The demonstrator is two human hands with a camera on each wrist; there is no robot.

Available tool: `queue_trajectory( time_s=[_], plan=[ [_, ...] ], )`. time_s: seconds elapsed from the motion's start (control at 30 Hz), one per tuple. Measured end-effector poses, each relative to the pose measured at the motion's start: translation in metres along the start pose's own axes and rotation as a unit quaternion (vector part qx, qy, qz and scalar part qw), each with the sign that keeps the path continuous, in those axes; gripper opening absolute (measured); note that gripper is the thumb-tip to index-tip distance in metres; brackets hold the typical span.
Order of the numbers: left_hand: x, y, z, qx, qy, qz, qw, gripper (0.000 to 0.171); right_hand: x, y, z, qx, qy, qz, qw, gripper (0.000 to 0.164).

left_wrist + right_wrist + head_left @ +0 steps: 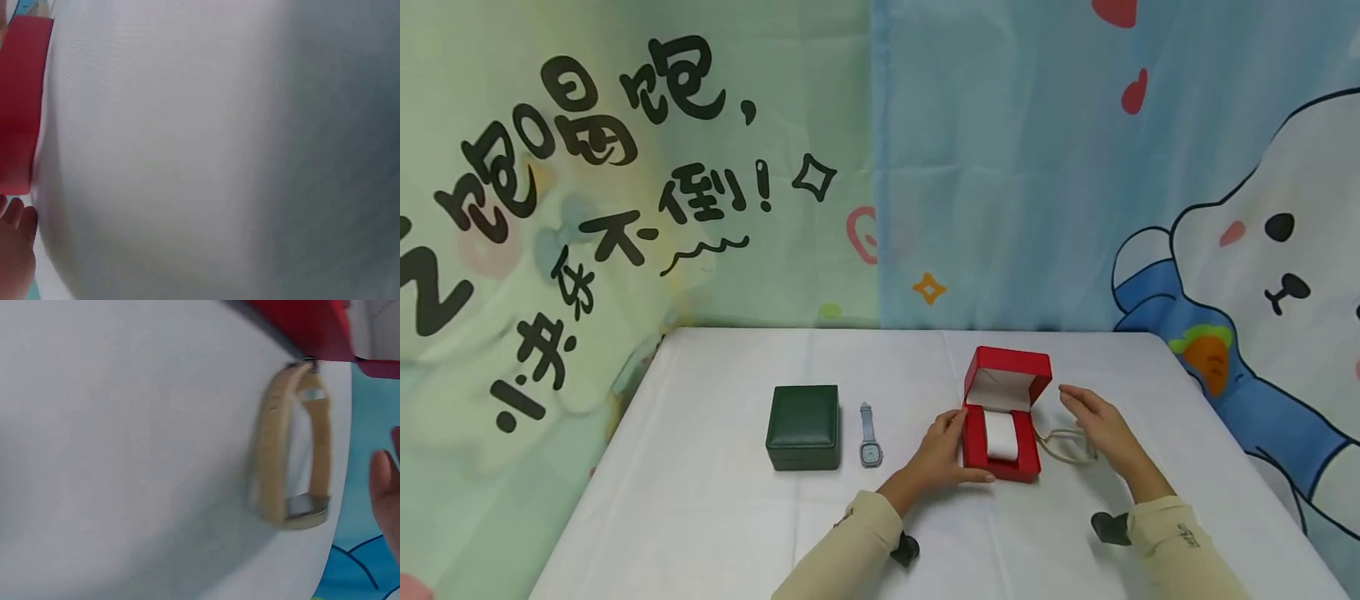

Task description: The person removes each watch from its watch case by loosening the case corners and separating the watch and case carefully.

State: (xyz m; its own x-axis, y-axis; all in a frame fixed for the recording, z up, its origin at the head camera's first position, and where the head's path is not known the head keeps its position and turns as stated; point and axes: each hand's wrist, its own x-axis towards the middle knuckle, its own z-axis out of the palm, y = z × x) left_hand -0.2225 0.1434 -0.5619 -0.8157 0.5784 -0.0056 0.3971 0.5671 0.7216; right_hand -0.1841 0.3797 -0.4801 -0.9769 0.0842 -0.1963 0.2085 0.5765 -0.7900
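Note:
An opened red watch box [976,446] stands on the white table, its lid tilted back and a white cushion [1001,436] inside. My left hand [942,454] holds the box at its left side, the thumb along the front edge; its fingertips [28,219] show by the box's end in the left wrist view. Just right of the box lies a watch with a beige strap [273,456], looped on its side. Above and beyond this watch, my right hand [1101,425] is in the air with fingers extended, holding nothing.
Left of my left hand lies a blue watch [870,452], face up with its strap stretched out. A closed dark green box [803,425] stands farther left. Printed curtains [1000,208] hang behind the table's back edge.

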Motion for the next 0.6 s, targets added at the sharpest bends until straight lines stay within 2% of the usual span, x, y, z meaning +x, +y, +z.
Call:
queue_trajectory(
  time_s=[0.1, 0.27, 0.4, 0.5, 0.6],
  plan=[
    [0.0, -0.002, 0.002, -0.023, -0.022, -0.023, 0.9992, 0.114, 0.011, -0.006, -0.004, 0.056, -0.048, 0.026, 0.997, 0.081],
    [0.005, -0.002, -0.004, -0.04, -0.039, -0.039, 0.9976, 0.12, 0.028, -0.019, -0.001, 0.133, -0.121, 0.04, 0.983, 0.088],
    [0.012, -0.002, -0.011, -0.019, -0.065, -0.013, 0.9976, 0.122, 0.035, -0.027, -0.002, 0.169, -0.142, 0.046, 0.974, 0.088],
    [0.018, -0.001, -0.015, 0.011, -0.086, 0.011, 0.9962, 0.123, 0.04, -0.028, -0.005, 0.178, -0.153, 0.063, 0.97, 0.089],
    [0.022, -0.002, -0.015, 0.033, -0.097, 0.02, 0.9945, 0.123, 0.044, -0.026, -0.007, 0.19, -0.173, 0.083, 0.963, 0.09]
  ],
)
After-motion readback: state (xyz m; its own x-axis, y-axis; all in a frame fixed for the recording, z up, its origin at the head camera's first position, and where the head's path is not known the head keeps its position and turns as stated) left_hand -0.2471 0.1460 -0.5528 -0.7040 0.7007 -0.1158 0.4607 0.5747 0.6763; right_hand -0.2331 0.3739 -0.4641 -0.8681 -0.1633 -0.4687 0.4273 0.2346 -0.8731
